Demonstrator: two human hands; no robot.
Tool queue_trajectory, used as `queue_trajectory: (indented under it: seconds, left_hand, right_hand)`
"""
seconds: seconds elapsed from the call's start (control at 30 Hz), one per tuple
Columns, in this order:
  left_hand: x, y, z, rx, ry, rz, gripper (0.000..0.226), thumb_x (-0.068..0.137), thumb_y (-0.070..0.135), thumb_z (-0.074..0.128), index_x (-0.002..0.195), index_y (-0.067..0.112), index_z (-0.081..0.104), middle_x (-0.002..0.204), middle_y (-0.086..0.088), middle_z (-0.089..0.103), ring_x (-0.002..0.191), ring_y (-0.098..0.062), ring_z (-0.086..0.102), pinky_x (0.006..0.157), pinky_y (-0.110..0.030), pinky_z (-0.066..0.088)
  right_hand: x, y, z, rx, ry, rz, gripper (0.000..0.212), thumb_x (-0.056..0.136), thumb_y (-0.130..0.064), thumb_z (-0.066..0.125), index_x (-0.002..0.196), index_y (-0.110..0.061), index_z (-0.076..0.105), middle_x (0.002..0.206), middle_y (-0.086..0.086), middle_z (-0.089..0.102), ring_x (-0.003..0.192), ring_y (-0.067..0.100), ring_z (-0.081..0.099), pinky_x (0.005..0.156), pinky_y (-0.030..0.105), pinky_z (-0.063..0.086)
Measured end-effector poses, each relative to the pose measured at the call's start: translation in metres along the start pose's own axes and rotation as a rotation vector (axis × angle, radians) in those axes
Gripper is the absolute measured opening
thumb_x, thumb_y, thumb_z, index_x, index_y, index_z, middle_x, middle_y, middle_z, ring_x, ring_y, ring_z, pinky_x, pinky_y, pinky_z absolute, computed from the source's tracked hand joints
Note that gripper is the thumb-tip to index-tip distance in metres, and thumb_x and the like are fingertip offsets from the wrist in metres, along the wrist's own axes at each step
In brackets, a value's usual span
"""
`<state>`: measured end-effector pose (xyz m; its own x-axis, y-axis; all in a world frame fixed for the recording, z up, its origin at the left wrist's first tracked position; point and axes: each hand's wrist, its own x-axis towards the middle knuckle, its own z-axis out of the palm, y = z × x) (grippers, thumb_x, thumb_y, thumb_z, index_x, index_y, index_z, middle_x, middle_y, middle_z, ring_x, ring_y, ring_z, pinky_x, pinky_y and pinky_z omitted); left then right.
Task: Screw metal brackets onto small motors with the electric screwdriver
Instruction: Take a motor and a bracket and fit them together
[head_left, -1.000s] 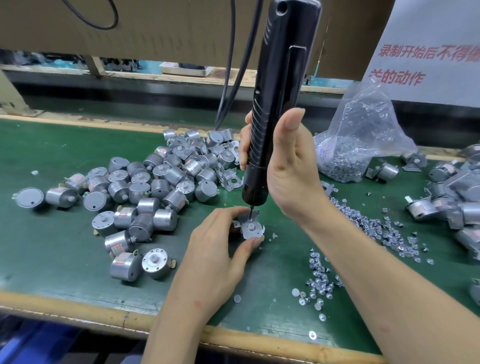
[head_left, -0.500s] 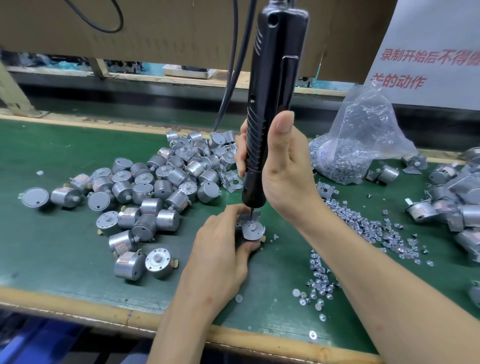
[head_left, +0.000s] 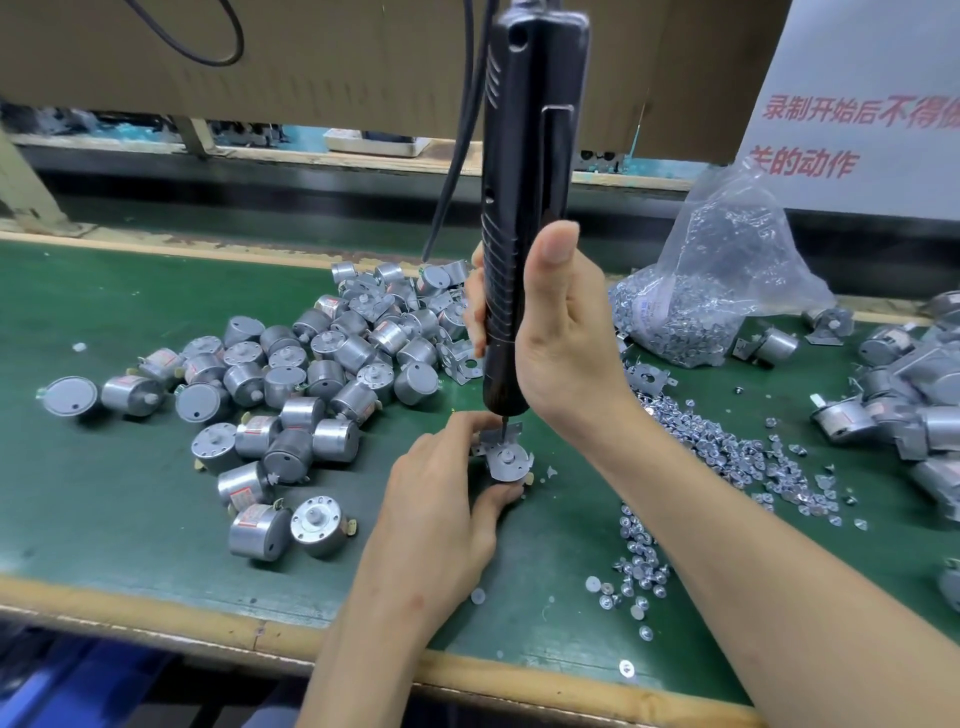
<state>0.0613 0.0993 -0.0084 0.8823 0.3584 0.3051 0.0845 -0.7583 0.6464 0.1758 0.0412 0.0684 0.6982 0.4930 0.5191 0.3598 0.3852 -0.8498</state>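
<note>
Ctr of frame: right hand (head_left: 561, 332) is wrapped round the black electric screwdriver (head_left: 524, 208), thumb up along the barrel. Tool is upright, its bit down on the metal bracket (head_left: 500, 437) just below. The bracket sits on top of a small motor (head_left: 508, 461), which stands shaft end up on the green bench mat (head_left: 104, 493). Left hand (head_left: 441, 499) pinches that motor from the left & below, thumb at the near side, fingertips at the far side by the bit. The cable (head_left: 457, 156) runs up out of frame top.

Left of ctr: heap of loose motors (head_left: 311, 374). A spare bracket (head_left: 460, 364) lies at the heap's right edge, just beside the tool.

Right of ctr: clear plastic bag (head_left: 717, 291) of small silver hardware, w/ loose screws (head_left: 727, 447) spilled in a trail toward btm right.

Far right edge: cluster of bracketed motors (head_left: 909, 395).

Upper right: white sign (head_left: 883, 182) w/ red characters.
</note>
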Motion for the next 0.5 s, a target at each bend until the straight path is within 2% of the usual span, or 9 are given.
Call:
queue_trajectory:
  seconds: [0.13,0.23,0.5]
  left_hand:
    - [0.0006,-0.0012,0.0013,0.005,-0.005,-0.029,0.042,0.084,0.027,0.075,0.119,0.031,0.054,0.103,0.018,0.062,0.1,-0.006,0.054,0.08,-0.003,0.033]
    - [0.0017,-0.0012,0.0011,0.01,-0.006,-0.045,0.038,0.083,0.027,0.076,0.115,0.028,0.056,0.103,0.015,0.062,0.1,-0.007,0.054,0.081,-0.001,0.032]
    - [0.0014,0.0007,-0.0005,0.022,-0.016,-0.044,0.037,0.082,0.027,0.077,0.113,0.027,0.057,0.096,0.022,0.053,0.097,-0.004,0.052,0.08,0.001,0.03]
  right_hand:
    - [0.0008,0.0003,-0.0015,0.033,-0.011,0.029,0.096,0.072,-0.086,0.036,0.087,0.009,0.047,0.06,-0.007,0.054,0.049,0.017,0.05,0.05,0.031,0.045]
    - [0.0007,-0.0007,-0.0007,0.024,-0.033,0.026,0.091,0.075,-0.082,0.035,0.086,0.007,0.049,0.062,-0.004,0.054,0.05,0.016,0.05,0.05,0.03,0.046]
    - [0.0012,-0.0031,0.0012,-0.047,-0.014,0.005,0.085,0.084,-0.071,0.031,0.084,0.012,0.05,0.062,0.004,0.054,0.05,0.017,0.052,0.05,0.031,0.046]
